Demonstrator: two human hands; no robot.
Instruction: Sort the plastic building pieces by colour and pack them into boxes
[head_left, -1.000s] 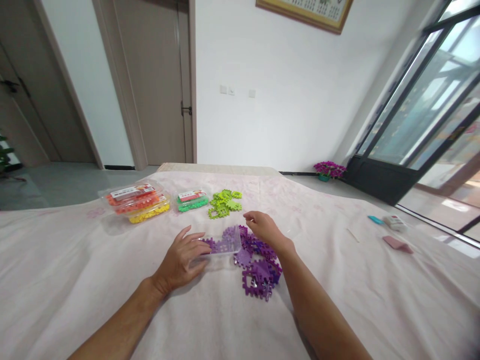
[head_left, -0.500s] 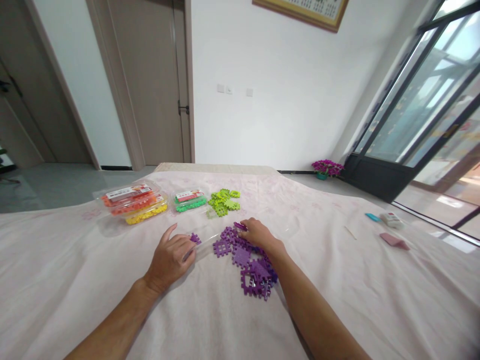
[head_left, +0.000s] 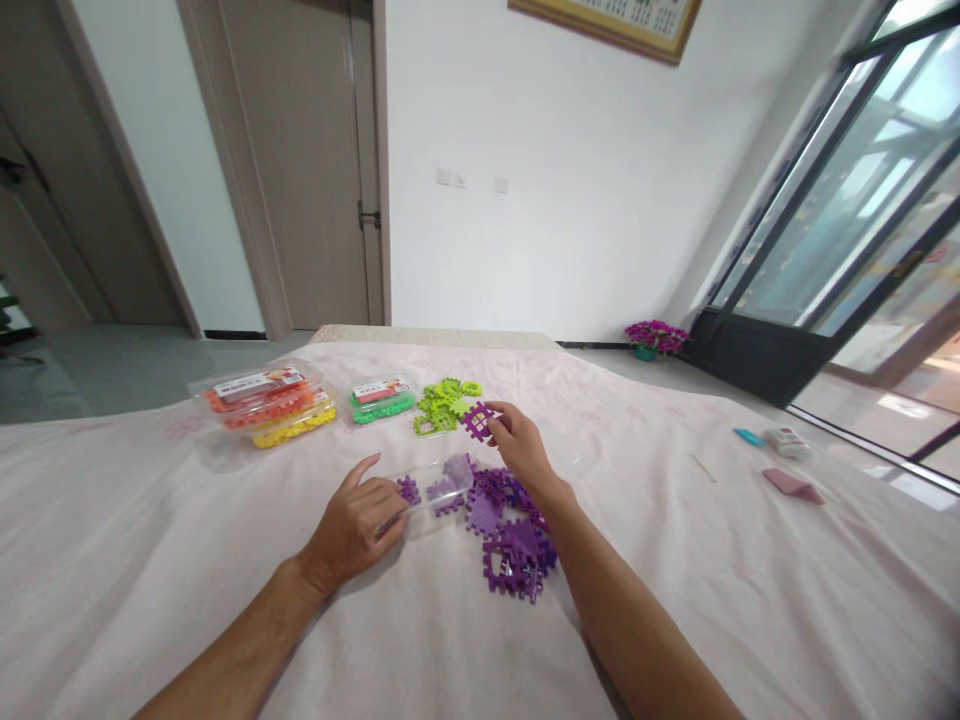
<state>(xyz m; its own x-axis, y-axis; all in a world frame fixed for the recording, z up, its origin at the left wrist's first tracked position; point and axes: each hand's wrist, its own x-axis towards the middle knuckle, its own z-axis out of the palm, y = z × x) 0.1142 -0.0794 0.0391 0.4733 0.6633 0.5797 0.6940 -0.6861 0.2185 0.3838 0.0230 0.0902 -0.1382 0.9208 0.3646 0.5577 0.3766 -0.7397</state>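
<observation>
My right hand (head_left: 520,446) pinches a purple interlocking tile (head_left: 478,419) and holds it up above the cloth. Below it lies a heap of purple tiles (head_left: 512,535). My left hand (head_left: 361,520) rests on the near end of a clear plastic box (head_left: 436,487), fingers curled on its edge; a few purple tiles lie inside the box. Both hands are over a pale pink cloth on the table (head_left: 450,640).
Behind are a pile of lime green tiles (head_left: 444,405), a clear box of green tiles (head_left: 381,399) and a stacked box of orange and yellow tiles (head_left: 264,401). Small items lie at the far right (head_left: 784,443). A door, glass doors and a potted plant (head_left: 658,338) stand beyond.
My right hand picked one purple tile from the heap and raised it. The clear box now lies flatter under my left hand with tiles in it.
</observation>
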